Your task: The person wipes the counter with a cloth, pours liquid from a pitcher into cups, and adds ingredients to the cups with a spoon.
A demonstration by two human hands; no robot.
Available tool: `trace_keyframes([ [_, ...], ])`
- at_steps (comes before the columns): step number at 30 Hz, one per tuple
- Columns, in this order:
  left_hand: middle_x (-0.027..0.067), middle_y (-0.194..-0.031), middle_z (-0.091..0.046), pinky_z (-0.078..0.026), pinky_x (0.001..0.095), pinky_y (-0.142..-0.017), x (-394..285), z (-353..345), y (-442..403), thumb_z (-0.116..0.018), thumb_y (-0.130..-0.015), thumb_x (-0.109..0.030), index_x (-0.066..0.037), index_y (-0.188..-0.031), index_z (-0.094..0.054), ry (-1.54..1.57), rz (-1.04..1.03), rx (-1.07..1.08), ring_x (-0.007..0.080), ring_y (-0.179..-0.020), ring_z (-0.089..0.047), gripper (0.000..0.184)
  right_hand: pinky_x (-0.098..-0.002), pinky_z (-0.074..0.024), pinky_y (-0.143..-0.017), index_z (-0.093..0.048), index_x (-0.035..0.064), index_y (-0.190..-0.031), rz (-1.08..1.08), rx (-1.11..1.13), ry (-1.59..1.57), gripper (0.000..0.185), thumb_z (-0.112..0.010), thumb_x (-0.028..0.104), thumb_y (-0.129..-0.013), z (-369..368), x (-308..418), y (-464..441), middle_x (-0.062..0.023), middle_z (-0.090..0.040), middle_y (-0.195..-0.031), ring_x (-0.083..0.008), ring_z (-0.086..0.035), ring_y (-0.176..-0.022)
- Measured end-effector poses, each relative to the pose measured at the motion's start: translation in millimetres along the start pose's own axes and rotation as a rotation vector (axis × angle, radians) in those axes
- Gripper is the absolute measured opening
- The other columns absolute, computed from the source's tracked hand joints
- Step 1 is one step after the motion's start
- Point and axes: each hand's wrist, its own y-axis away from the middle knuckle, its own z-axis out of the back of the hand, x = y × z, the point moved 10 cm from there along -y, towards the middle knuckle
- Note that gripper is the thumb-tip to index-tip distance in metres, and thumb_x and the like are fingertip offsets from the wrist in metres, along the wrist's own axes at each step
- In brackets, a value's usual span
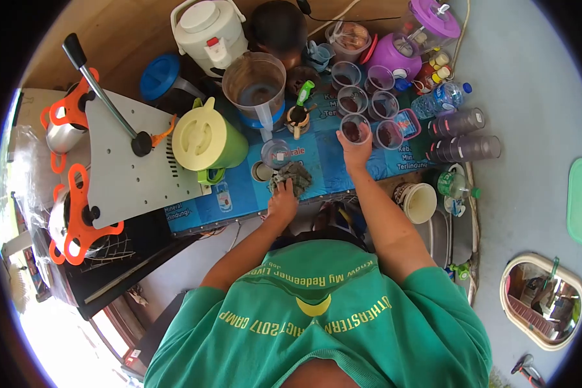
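On the blue-covered tabletop [249, 196], bulky stuff sits back and left: white dispenser [208, 32], lidded yellow-green jug [207, 136], clear pitcher [253, 81]. Probably parked there to keep the front edge workable. Pitcher handle faces the person, likely so it's quick to grab.

Clear cups [384, 105] stand bunched on the right in two rough rows running away from the person, likely grouped to handle as a set; dark contents low in several. Crumpled cloth [294, 179] lies near the front edge, between jug and cups, presumably for easy left-side reach. Held cup [355, 131] is in the near-left spot of the bunch, dark stuff in its bottom; looks about upright, which should keep contents in.

Pose: right arm reaches forward, elbow slightly bent, right hand [355, 154] on the near side of the held cup, fingers clamped on it. Left arm angles inward, left hand [282, 204] over the cloth, fingers touching it; can't tell if they close around it.
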Motion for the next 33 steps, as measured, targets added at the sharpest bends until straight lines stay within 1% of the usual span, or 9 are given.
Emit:
trace_keyframes([
  [4, 0.0212, -0.116, -0.054, -0.057, 0.0444, -0.081, -1, -29, -11, -0.063, -0.083, -0.008, 0.0, -0.122, -0.05, -0.101, -0.015, 0.005, 0.0374, -0.102, -0.064, 0.042, -0.0343, -0.0408, -0.106, -0.044, -0.0023, -0.134, -0.018, 0.037, -0.028, 0.08, -0.089, 0.014, -0.07, 7, -12, 6, -0.0134, -0.051, -0.133, -0.0228, -0.051, -0.124],
  [6, 0.0208, -0.115, -0.055, -0.058, 0.0437, -0.077, -11, -35, -15, -0.058, -0.083, -0.004, 0.0, -0.114, -0.052, -0.097, -0.093, -0.023, 0.0368, -0.094, -0.067, 0.032, -0.0335, -0.0448, -0.102, -0.046, -0.0034, -0.13, 0.065, 0.063, -0.132, 0.076, -0.088, 0.009, -0.068, 13, -7, 13, -0.014, -0.054, -0.127, -0.0223, -0.054, -0.12],
  [11, 0.0206, -0.115, -0.056, -0.058, 0.0446, -0.077, -33, -46, -50, -0.061, -0.079, -0.003, 0.0, -0.112, -0.053, -0.058, -0.114, -0.019, 0.0369, -0.093, -0.068, 0.034, -0.0351, -0.0423, -0.106, -0.043, -0.0028, -0.134, 0.067, 0.247, -0.074, 0.072, -0.081, -0.001, -0.072, 43, 8, 43, -0.0128, -0.053, -0.131, -0.0224, -0.052, -0.124],
  [16, 0.0208, -0.116, -0.057, -0.057, 0.0452, -0.078, -93, -34, -103, -0.061, -0.078, 0.0, 0.0, -0.114, -0.053, 0.008, -0.257, -0.091, 0.0386, -0.092, -0.067, 0.037, -0.0357, -0.0397, -0.108, -0.044, -0.0025, -0.133, 0.015, 0.349, -0.09, 0.073, -0.081, -0.002, -0.07, 94, 26, 79, -0.0133, -0.052, -0.132, -0.0221, -0.052, -0.125],
  [18, 0.0218, -0.12, -0.056, -0.056, 0.0453, -0.083, -101, -17, -135, -0.06, -0.078, 0.001, 0.001, -0.12, -0.051, 0.165, -0.074, -0.173, 0.0401, -0.097, -0.066, 0.042, -0.036, -0.0389, -0.109, -0.044, -0.0026, -0.133, -0.015, 0.358, -0.081, 0.073, -0.081, -0.002, -0.07, 115, 34, 89, -0.0136, -0.052, -0.132, -0.0223, -0.052, -0.126],
  [21, 0.0241, -0.125, -0.054, -0.055, 0.0455, -0.088, -141, -15, -167, -0.06, -0.079, 0.001, 0.001, -0.128, -0.049, 0.172, -0.17, -0.258, 0.0407, -0.104, -0.064, 0.05, -0.037, -0.0411, -0.108, -0.046, -0.0027, -0.131, -0.049, 0.374, -0.019, 0.075, -0.082, 0.0, -0.066, 142, 30, 104, -0.0144, -0.053, -0.131, -0.0236, -0.053, -0.123],
  [25, 0.0271, -0.128, -0.053, -0.054, 0.0445, -0.092, -205, -27, -178, -0.06, -0.08, 0.001, 0.004, -0.132, -0.045, 0.037, -0.407, -0.134, 0.0411, -0.108, -0.063, 0.054, -0.0374, -0.0427, -0.107, -0.047, -0.0014, -0.13, -0.036, 0.375, 0.018, 0.075, -0.084, 0.002, -0.064, 171, 35, 116, -0.0139, -0.055, -0.128, -0.023, -0.055, -0.12],
  [28, 0.0267, -0.126, -0.053, -0.054, 0.0445, -0.091, -218, -26, -188, -0.06, -0.08, 0.0, 0.005, -0.129, -0.047, 0.046, -0.283, -0.051, 0.0415, -0.106, -0.064, 0.051, -0.0373, -0.0429, -0.106, -0.048, -0.0013, -0.13, -0.046, 0.373, 0.082, 0.076, -0.085, 0.002, -0.064, 185, 40, 125, -0.0134, -0.055, -0.128, -0.0229, -0.055, -0.121],
  [33, 0.0254, -0.122, -0.055, -0.055, 0.0448, -0.088, -223, -33, -194, -0.058, -0.082, -0.002, 0.005, -0.121, -0.052, 0.019, -0.299, -0.058, 0.0412, -0.102, -0.065, 0.041, -0.0369, -0.0423, -0.107, -0.048, -0.0017, -0.13, -0.029, 0.386, 0.111, 0.078, -0.086, 0.001, -0.062, 195, 35, 131, -0.0134, -0.055, -0.129, -0.023, -0.055, -0.122],
])
